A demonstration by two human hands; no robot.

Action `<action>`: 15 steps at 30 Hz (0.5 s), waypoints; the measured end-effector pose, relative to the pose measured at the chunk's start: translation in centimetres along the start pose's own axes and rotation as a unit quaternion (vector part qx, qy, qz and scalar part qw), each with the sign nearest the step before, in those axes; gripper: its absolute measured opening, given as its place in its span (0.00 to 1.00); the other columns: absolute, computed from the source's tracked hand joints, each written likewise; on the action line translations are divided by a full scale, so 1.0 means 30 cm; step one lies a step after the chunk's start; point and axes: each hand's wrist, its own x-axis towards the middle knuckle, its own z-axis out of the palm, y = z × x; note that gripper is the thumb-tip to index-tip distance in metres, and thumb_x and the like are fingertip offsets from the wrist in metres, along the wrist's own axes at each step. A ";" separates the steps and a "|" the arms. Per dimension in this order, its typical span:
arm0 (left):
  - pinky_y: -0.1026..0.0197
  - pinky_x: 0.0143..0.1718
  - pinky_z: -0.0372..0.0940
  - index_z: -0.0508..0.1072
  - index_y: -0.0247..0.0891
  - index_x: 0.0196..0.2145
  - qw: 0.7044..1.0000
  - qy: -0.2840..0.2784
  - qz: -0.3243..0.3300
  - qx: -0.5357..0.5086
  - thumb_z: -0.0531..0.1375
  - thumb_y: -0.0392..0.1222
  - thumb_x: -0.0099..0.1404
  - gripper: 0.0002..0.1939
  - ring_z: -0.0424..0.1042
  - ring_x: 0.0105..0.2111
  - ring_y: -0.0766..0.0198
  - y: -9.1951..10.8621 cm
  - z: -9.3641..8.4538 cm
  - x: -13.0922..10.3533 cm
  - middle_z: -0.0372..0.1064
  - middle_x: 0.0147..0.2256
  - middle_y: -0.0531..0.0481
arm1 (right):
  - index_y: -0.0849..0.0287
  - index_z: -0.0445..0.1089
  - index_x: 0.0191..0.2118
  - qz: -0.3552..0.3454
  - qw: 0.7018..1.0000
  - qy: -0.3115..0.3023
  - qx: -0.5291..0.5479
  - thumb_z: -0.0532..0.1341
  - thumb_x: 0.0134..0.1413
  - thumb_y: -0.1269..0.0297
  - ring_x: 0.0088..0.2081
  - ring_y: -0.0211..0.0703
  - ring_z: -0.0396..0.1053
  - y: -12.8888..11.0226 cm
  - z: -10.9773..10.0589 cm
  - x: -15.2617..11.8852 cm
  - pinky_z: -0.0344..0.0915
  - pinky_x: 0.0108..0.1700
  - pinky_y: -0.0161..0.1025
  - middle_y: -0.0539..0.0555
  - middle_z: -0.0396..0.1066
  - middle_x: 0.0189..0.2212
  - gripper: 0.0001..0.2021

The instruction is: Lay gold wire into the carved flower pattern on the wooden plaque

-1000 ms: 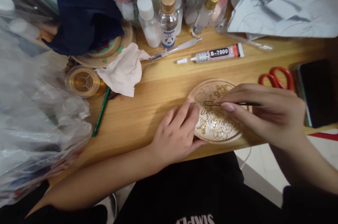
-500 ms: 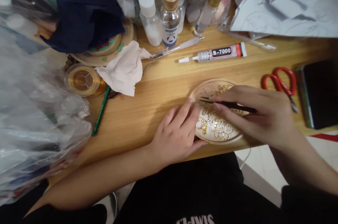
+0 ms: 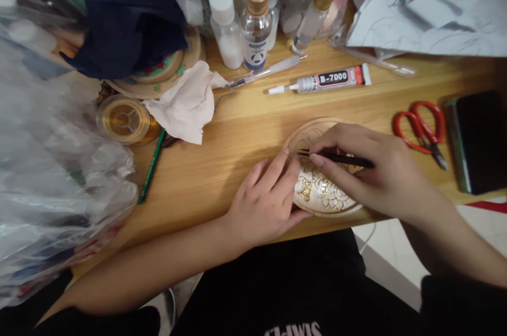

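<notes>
A round wooden-rimmed piece (image 3: 322, 190) with gold outlined flower patterns lies near the table's front edge. My left hand (image 3: 267, 201) grips its left rim, fingertips on top and thumb at the lower edge. Black tweezers (image 3: 344, 159) are pinched in my right hand (image 3: 372, 167), which is over the right part of the piece. Their tips are close together near the upper left of the pattern, beside my left fingertips. Whether the tips hold anything is too small to tell.
A glue tube (image 3: 332, 80) lies behind the piece. Red-handled pliers (image 3: 425, 130) and a black phone (image 3: 477, 140) are at the right. Bottles (image 3: 255, 35) stand at the back. Leftward are crumpled tissue (image 3: 186, 101), a gold wire spool (image 3: 127, 119), a green pencil (image 3: 152, 167) and plastic bags (image 3: 59, 167).
My right hand has moved slightly left with the tweezers, and their tips have closed together. More of the pliers now shows. My left hand has stayed in place.
</notes>
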 end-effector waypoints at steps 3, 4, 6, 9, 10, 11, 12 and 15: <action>0.52 0.51 0.61 0.73 0.24 0.50 1.000 -0.003 -0.001 -0.002 0.48 0.56 0.73 0.29 0.64 0.57 0.49 0.001 0.000 -0.001 0.70 0.53 0.39 | 0.58 0.70 0.39 0.004 1.000 -0.014 0.018 0.59 0.58 0.71 0.40 0.39 0.74 -0.004 0.000 0.013 0.70 0.42 0.37 0.52 0.76 0.36 0.05; 0.52 0.51 0.60 0.73 0.24 0.50 1.000 -0.003 -0.001 -0.003 0.48 0.55 0.73 0.29 0.64 0.57 0.49 0.001 0.000 0.000 0.70 0.53 0.39 | 0.59 0.71 0.40 0.002 1.000 -0.018 0.020 0.59 0.58 0.72 0.42 0.39 0.74 -0.003 0.000 0.014 0.70 0.44 0.37 0.53 0.76 0.37 0.06; 0.52 0.51 0.61 0.72 0.23 0.50 1.000 -0.001 -0.001 -0.005 0.48 0.55 0.73 0.29 0.64 0.57 0.49 0.001 -0.001 0.000 0.70 0.54 0.39 | 0.59 0.71 0.42 -0.007 1.000 -0.023 0.013 0.59 0.57 0.72 0.44 0.40 0.74 0.000 -0.004 0.010 0.70 0.47 0.38 0.53 0.76 0.40 0.08; 0.52 0.50 0.61 0.72 0.23 0.50 1.000 -0.003 0.000 -0.004 0.48 0.56 0.72 0.30 0.64 0.57 0.48 0.001 -0.001 0.001 0.70 0.53 0.39 | 0.60 0.72 0.42 -0.017 1.000 -0.012 -0.013 0.60 0.58 0.71 0.43 0.41 0.74 0.003 -0.013 -0.003 0.70 0.46 0.38 0.54 0.76 0.39 0.07; 0.52 0.50 0.61 0.72 0.23 0.50 1.000 -0.003 0.001 -0.003 0.49 0.57 0.72 0.30 0.64 0.57 0.48 0.001 -0.001 0.001 0.70 0.53 0.38 | 0.61 0.72 0.42 -0.017 1.000 -0.008 -0.018 0.60 0.58 0.71 0.42 0.42 0.74 0.004 -0.015 -0.008 0.70 0.45 0.38 0.55 0.76 0.37 0.07; 0.52 0.50 0.61 0.73 0.23 0.49 1.000 -0.003 0.001 -0.003 0.49 0.57 0.72 0.30 0.64 0.57 0.48 0.001 0.000 0.001 0.70 0.53 0.38 | 0.62 0.72 0.41 -0.018 1.000 -0.007 -0.021 0.60 0.58 0.71 0.41 0.42 0.75 0.003 -0.017 -0.013 0.70 0.43 0.37 0.56 0.76 0.36 0.06; 0.52 0.50 0.61 0.73 0.22 0.49 1.000 -0.002 0.001 -0.004 0.49 0.57 0.72 0.30 0.64 0.57 0.48 0.000 0.000 0.000 0.70 0.53 0.38 | 0.63 0.72 0.41 -0.019 1.000 -0.007 -0.022 0.60 0.58 0.71 0.39 0.42 0.75 0.002 -0.018 -0.017 0.70 0.41 0.37 0.56 0.76 0.35 0.06; 0.52 0.50 0.61 0.73 0.22 0.49 1.000 0.000 0.000 -0.005 0.49 0.55 0.72 0.29 0.65 0.57 0.48 -0.001 -0.002 0.001 0.71 0.53 0.40 | 0.63 0.71 0.43 -0.029 0.999 0.000 -0.036 0.60 0.58 0.72 0.36 0.40 0.75 -0.006 -0.016 -0.026 0.70 0.37 0.34 0.56 0.76 0.34 0.07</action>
